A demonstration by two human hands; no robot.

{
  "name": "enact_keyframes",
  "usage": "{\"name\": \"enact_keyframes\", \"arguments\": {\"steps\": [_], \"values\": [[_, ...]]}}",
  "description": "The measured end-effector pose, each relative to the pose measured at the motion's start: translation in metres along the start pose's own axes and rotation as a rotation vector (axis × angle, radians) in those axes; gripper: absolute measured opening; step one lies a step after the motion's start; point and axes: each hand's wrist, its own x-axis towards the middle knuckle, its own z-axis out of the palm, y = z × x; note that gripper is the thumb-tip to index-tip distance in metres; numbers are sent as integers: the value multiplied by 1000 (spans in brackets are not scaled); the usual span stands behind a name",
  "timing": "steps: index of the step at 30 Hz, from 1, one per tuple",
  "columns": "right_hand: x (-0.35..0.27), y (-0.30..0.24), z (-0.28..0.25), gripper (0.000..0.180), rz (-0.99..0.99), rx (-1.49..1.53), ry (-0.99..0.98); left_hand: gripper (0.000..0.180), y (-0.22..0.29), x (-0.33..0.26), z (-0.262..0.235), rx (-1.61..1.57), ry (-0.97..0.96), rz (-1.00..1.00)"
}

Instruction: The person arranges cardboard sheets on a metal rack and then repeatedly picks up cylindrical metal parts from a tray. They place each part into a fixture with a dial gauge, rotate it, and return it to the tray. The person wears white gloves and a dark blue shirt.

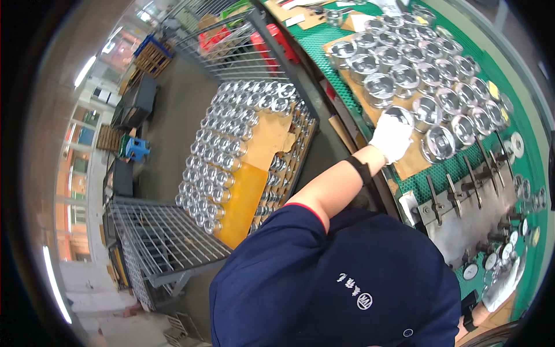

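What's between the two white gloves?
Between the left hand and right hand, the head view shows a metal plate, then round dial gauges.

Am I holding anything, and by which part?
Left hand is at the near side of a metal cylinder, grip unclear; whether the right hand holds anything cannot be told.

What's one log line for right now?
left hand: at metal cylinder | right hand: near dial gauges | other cylinders: on cardboard

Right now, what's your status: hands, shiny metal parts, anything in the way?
Left hand at a shiny metal part, grip unclear. Right hand near dial gauges, hold unclear. Other metal parts crowd close by the left.
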Motion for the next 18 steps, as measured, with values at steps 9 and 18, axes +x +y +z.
{"name": "enact_keyframes", "arguments": {"steps": [9, 18], "values": [[-55, -47, 59, 38, 180, 33, -171, 22, 14, 0, -66, -1351, -172, -567], [-91, -28, 142, 115, -137, -60, -553, 40, 136, 3, -92, -1889, -1024, -663]]}}
